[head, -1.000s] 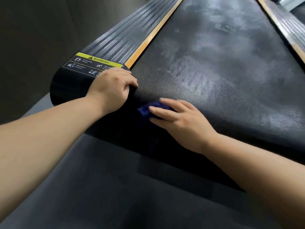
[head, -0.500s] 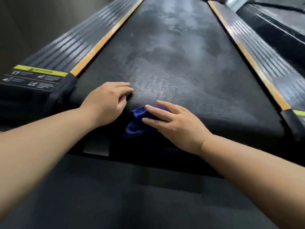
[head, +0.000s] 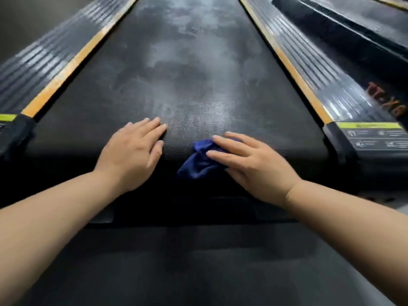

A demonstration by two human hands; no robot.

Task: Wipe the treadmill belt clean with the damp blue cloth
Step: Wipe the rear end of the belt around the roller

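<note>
The black textured treadmill belt [head: 187, 69] runs away from me, with pale grey smears down its middle. A crumpled blue cloth [head: 199, 161] lies at the belt's near end, hanging a little over the rear edge. My right hand [head: 251, 163] presses flat on the cloth, fingers stretched over its right part. My left hand [head: 132, 152] rests palm-down on the bare belt to the left of the cloth, fingers apart and holding nothing.
Ribbed grey side rails with orange strips flank the belt, the left rail [head: 44, 62] and the right rail [head: 313, 69]. A yellow warning label [head: 373, 133] sits on the right rear cap. Another machine [head: 353, 25] stands at the far right. Dark floor lies below me.
Both hands and the cloth have shifted rightward along the belt's rear edge, from the left corner to the middle. My left hand has gone from curled to flat. The view has swung right.
</note>
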